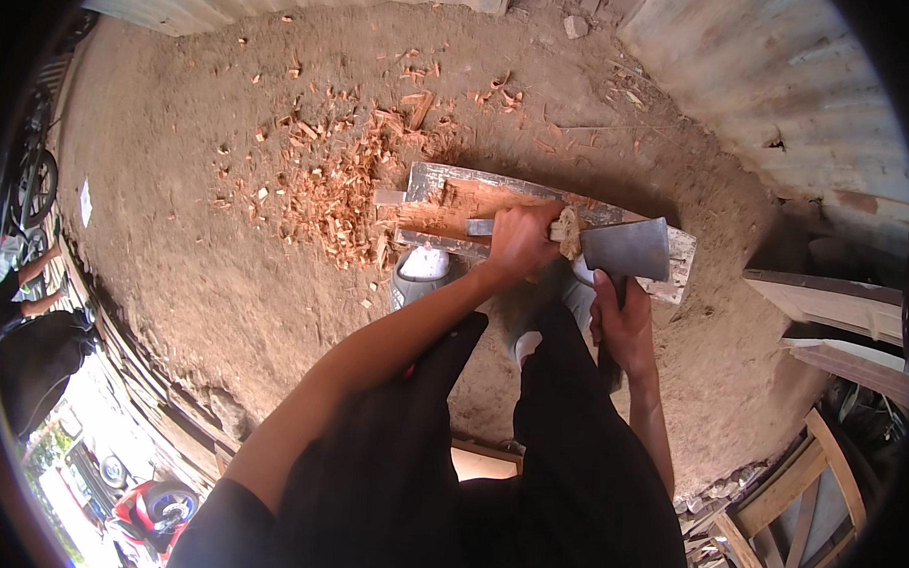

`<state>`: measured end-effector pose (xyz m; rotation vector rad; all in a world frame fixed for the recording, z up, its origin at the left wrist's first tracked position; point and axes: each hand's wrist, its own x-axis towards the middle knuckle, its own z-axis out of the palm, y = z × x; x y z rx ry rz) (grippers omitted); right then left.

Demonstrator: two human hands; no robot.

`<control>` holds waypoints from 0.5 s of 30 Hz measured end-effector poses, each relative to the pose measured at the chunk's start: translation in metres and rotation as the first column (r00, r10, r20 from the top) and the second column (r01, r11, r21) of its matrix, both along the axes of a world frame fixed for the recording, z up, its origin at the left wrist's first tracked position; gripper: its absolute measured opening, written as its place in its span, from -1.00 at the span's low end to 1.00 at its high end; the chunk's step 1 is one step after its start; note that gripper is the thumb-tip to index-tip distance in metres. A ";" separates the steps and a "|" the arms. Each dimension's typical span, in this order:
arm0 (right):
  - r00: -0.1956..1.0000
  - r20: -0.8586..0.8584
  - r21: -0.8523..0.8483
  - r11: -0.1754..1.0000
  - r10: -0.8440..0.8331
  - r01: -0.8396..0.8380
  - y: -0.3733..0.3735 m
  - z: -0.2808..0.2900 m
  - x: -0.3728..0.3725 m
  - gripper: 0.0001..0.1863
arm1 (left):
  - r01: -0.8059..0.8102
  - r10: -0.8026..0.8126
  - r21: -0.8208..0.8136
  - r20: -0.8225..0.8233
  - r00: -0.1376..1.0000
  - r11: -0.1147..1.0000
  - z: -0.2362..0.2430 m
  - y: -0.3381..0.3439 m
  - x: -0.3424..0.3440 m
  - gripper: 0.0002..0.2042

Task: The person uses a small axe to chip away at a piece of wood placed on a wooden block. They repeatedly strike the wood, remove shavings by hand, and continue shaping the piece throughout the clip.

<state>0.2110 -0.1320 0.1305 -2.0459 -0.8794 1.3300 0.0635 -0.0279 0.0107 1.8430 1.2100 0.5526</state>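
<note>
Wood (462, 196) lies on the ground (166, 234) at the feet (422, 266), perhaps for steadying; the left hand (522, 241) grips a chisel (479, 227) over it, the right hand (625, 325) clasps a hatchet (631, 250) beside the chisel's butt (568, 234), seemingly as mallet.

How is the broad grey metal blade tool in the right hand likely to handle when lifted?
The broad grey metal blade tool is probably stiff, its face looking flat. It would likely feel head-heavy, its wide metal sitting beyond the right hand.
</note>
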 end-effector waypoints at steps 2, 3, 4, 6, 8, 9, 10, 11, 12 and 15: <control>0.995 -0.063 -0.036 0.997 -0.075 0.073 0.005 0.013 0.008 -0.66 | -0.002 0.002 0.009 -0.009 1.000 1.000 -0.001 0.000 -0.001 -0.75; 0.989 -0.094 -0.059 0.992 -0.113 0.108 0.006 0.015 0.010 -0.66 | -0.016 0.016 0.022 -0.008 1.000 1.000 -0.002 0.000 -0.002 -0.75; 0.977 -0.109 -0.029 0.983 -0.183 0.180 0.005 0.008 0.008 -0.64 | -0.030 0.031 0.035 -0.008 0.999 0.999 -0.003 0.000 -0.003 -0.75; 0.994 -0.037 -0.012 0.995 -0.099 0.099 -0.005 -0.011 0.004 -0.63 | -0.004 0.004 0.025 -0.013 1.000 1.000 0.001 -0.002 0.002 -0.74; 1.000 0.019 0.008 1.000 -0.025 0.025 -0.007 -0.017 0.008 -0.61 | 0.016 -0.015 0.016 -0.028 0.999 1.000 0.004 0.000 0.004 -0.74; 0.998 -0.032 0.000 0.999 -0.053 0.053 -0.001 -0.011 0.009 -0.61 | 0.020 -0.020 0.009 -0.046 0.999 1.000 0.000 0.000 0.002 -0.73; 0.993 -0.084 -0.010 0.997 -0.081 0.080 0.007 0.000 0.013 -0.61 | 0.024 -0.024 0.001 -0.064 0.998 1.000 -0.004 0.000 -0.001 -0.73; 0.985 -0.123 -0.029 0.993 -0.118 0.115 0.008 0.008 0.017 -0.62 | 0.026 -0.025 0.010 -0.055 0.998 1.000 -0.004 -0.001 -0.001 -0.72; 0.959 -0.194 0.017 0.976 -0.208 0.215 0.002 0.000 0.019 -0.61 | 0.028 -0.027 0.018 -0.046 0.999 0.999 -0.005 -0.001 -0.001 -0.72; 0.974 -0.126 -0.005 0.982 -0.187 0.188 -0.004 -0.013 0.003 -0.59 | 0.036 -0.035 0.019 -0.075 0.997 0.999 -0.004 -0.002 0.003 -0.71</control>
